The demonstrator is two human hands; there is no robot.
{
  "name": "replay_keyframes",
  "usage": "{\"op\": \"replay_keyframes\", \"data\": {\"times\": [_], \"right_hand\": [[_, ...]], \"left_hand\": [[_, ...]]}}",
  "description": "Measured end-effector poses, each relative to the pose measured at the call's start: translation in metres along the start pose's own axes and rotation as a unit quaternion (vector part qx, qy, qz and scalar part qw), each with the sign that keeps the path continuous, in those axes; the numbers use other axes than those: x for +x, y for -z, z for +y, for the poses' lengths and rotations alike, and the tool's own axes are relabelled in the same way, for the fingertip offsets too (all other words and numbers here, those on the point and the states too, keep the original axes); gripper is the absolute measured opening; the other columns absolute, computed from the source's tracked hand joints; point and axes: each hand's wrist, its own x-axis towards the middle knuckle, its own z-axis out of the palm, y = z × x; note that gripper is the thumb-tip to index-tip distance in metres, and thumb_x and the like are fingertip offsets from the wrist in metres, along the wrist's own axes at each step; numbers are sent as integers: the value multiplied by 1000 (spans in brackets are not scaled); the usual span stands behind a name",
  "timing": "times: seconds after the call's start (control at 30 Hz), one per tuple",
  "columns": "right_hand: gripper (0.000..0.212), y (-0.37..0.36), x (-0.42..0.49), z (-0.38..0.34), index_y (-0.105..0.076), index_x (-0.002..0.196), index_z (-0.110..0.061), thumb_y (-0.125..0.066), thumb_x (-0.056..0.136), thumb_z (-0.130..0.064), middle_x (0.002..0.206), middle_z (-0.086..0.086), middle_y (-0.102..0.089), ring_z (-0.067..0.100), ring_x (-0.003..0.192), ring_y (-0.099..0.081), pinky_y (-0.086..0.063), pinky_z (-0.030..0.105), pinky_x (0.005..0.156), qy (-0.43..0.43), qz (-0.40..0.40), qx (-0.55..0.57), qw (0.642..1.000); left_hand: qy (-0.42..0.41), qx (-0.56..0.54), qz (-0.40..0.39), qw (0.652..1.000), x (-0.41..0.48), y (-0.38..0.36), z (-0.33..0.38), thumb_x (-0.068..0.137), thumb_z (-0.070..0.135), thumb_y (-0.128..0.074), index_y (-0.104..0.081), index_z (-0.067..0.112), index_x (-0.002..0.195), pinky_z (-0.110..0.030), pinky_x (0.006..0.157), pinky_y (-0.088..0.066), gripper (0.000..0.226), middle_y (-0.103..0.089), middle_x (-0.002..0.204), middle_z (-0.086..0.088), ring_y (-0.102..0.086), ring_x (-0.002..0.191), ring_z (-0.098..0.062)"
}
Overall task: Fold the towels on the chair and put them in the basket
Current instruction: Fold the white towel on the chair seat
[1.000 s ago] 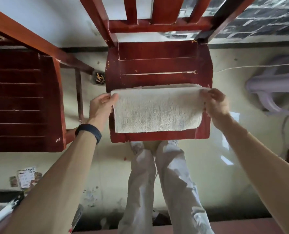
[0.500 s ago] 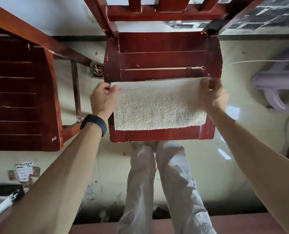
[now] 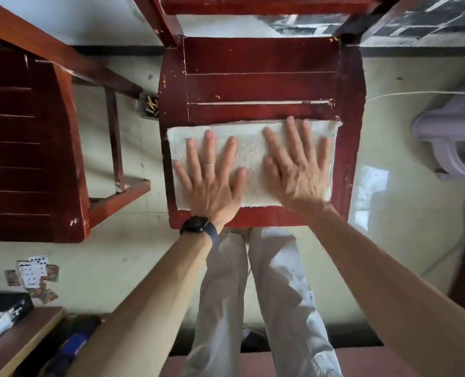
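A cream towel point(image 3: 250, 159), folded into a wide strip, lies flat on the front half of the red wooden chair seat point(image 3: 258, 85). My left hand point(image 3: 209, 178) presses down on the towel's left half with its fingers spread and straight. On the right half my right hand point(image 3: 296, 164) lies flat in the same way, fingers fanned toward the chair's back. Neither hand grips the cloth. No basket shows in this view.
A second red wooden chair point(image 3: 27, 148) stands close on the left. A pale purple plastic stool point(image 3: 448, 142) sits at the right with a white cord on the floor. Playing cards point(image 3: 33, 276) lie on the floor at lower left. My legs stand below the seat.
Both hands let go of the towel's far corners and moved onto its top, now pressing it flat with spread fingers. The camera came closer to the seat.
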Motion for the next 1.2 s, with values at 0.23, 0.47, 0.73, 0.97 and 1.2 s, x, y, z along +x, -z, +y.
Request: {"op": "replay_keyframes", "data": {"times": [0.23,0.47,0.73,0.97,1.2], "right_hand": [[60,4,3,44,-13,159,-43,-24,103,-61,169,2,-11,27,156,-7,-6,62,121,-50,0,-29,998],[66,-5,-102,-15,-29,157,-30,-43,97,-55,161,1,-30,28,144,-31,-25,56,114,-202,-56,75,975],[54,10,-103,-22,-51,143,-34,-43,95,-56,150,-1,-43,25,135,-38,-32,48,108,-201,-73,101,972],[44,11,-94,-21,-49,117,-19,-62,89,-50,108,4,-62,26,104,-58,-44,36,85,-354,-119,316,872],[24,8,-86,-31,-68,96,-24,-72,82,-42,84,-3,-70,20,82,-67,-52,30,68,-419,-144,429,787]], "left_hand": [[-131,87,3,988,46,14,-25,97,63,-26,-6,36,158,-65,117,-2,70,-7,166,-3,-4,152,-37],[-321,197,-14,926,125,77,30,89,31,-49,-14,47,154,-62,117,6,75,8,167,-1,8,153,-27],[-192,95,-32,976,70,77,37,82,5,-59,-25,37,154,-57,121,-2,85,-2,167,-2,-5,153,-28],[243,-243,-56,937,-29,47,-4,89,34,-60,-56,13,126,-33,85,-44,42,-53,125,-16,-54,111,-31],[294,-373,-119,872,-53,36,-20,87,37,-67,-57,20,99,-29,75,-42,23,-62,91,5,-60,88,-20]]}}
